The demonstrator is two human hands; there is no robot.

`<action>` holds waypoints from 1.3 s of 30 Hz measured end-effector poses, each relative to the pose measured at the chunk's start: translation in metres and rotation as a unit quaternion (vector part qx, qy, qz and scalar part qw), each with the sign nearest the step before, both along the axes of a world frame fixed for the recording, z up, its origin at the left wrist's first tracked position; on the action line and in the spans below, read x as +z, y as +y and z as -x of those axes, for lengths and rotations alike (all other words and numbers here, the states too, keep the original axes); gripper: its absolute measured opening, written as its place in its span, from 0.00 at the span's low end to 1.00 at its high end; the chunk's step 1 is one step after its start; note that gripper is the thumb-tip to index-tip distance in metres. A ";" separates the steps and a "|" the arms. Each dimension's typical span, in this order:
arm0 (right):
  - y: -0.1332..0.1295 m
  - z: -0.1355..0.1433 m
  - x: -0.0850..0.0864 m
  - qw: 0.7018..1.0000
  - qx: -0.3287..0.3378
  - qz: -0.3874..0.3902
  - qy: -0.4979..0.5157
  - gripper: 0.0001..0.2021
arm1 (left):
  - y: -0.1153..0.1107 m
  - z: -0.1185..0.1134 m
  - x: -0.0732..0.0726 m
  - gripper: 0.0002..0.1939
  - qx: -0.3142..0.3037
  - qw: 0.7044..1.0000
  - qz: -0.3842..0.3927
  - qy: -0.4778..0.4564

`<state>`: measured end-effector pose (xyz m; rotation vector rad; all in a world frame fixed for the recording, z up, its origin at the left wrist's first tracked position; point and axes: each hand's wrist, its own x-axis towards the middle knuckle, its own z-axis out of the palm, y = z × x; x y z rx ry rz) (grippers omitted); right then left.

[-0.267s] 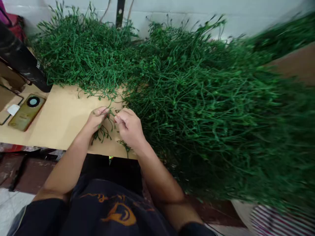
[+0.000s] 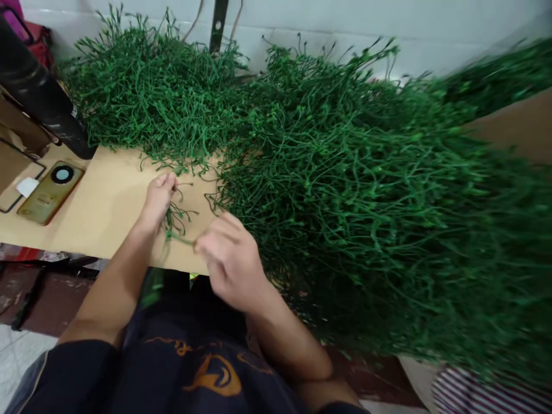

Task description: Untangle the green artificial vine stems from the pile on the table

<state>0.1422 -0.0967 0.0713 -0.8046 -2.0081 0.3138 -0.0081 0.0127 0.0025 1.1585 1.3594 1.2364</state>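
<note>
Head | green stems (image 2: pixel 177 217) | several in left hand (image 2: pixel 158 198) | one in right hand (image 2: pixel 233 261)

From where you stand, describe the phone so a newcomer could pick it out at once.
Find the tan work surface, then its left end, below the black tube. The phone lies there, gold-backed; only it has a round black camera ring.

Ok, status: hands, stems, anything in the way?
Left hand pinching stems. Right hand on one stem, both blurred. Green pile close beside right hand.
</note>
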 end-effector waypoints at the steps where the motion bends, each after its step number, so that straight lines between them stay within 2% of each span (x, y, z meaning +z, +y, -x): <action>1: -0.007 -0.003 0.012 0.999 0.022 -0.030 0.000 0.08 | 0.002 0.001 0.001 0.16 0.025 1.000 -0.003 -0.007; 2: -0.011 -0.009 0.023 0.998 0.014 -0.056 0.005 0.08 | 0.002 0.001 0.002 0.17 0.036 0.999 -0.003 -0.013; 3: -0.012 -0.018 0.031 0.997 -0.024 -0.079 0.012 0.08 | 0.001 0.002 0.003 0.17 0.034 0.999 0.001 -0.017; 5: -0.003 -0.047 0.039 0.978 -0.175 -0.109 0.020 0.10 | -0.003 0.003 0.006 0.17 0.008 1.000 0.004 -0.027; 7: 0.012 -0.085 0.037 0.928 -0.349 -0.135 -0.005 0.11 | -0.009 0.005 0.007 0.18 -0.014 0.999 -0.006 -0.047; 9: 0.025 -0.120 0.030 0.866 -0.465 -0.171 -0.063 0.18 | -0.012 0.007 0.008 0.18 -0.030 0.997 -0.020 -0.063; 11: 0.030 -0.136 0.023 0.825 -0.516 -0.209 -0.092 0.25 | -0.013 0.009 0.008 0.17 -0.048 0.996 -0.020 -0.075; 12: 0.030 -0.134 0.020 0.821 -0.519 -0.219 -0.087 0.26 | -0.012 0.009 0.008 0.16 -0.058 0.995 -0.014 -0.079; 14: 0.027 -0.111 0.015 0.853 -0.480 -0.195 -0.066 0.23 | -0.011 0.008 0.008 0.13 -0.077 0.994 -0.001 -0.075; 16: 0.027 -0.072 0.006 0.914 -0.388 -0.097 -0.073 0.18 | -0.011 0.007 0.008 0.12 -0.093 0.994 0.006 -0.059; 18: 0.034 -0.034 -0.006 0.948 -0.290 0.010 -0.128 0.17 | -0.013 0.006 0.008 0.12 -0.096 0.994 0.001 -0.043; 20: 0.046 -0.006 -0.020 0.952 -0.213 0.124 -0.179 0.17 | -0.015 0.006 0.009 0.12 -0.092 0.995 -0.010 -0.031; 22: 0.057 0.009 -0.030 0.943 -0.167 0.206 -0.200 0.16 | -0.016 0.006 0.008 0.13 -0.093 0.995 -0.018 -0.020; 24: 0.063 0.012 -0.035 0.940 -0.154 0.239 -0.188 0.15 | -0.015 0.005 0.008 0.12 -0.100 0.995 -0.015 -0.014; 27: 0.063 0.010 -0.038 0.948 -0.148 0.240 -0.146 0.12 | -0.011 0.004 0.007 0.10 -0.102 0.995 -0.007 -0.013; 31: 0.060 0.006 -0.041 0.957 -0.110 0.256 -0.076 0.07 | -0.007 0.002 0.007 0.10 -0.100 0.995 -0.002 -0.016; 35: 0.064 0.002 -0.041 0.954 -0.084 0.289 -0.002 0.06 | -0.008 0.001 0.008 0.09 -0.110 0.993 0.014 -0.034; 39: 0.070 -0.007 -0.036 0.940 -0.055 0.335 -0.042 0.06 | -0.011 0.000 0.009 0.09 -0.112 0.993 0.017 -0.026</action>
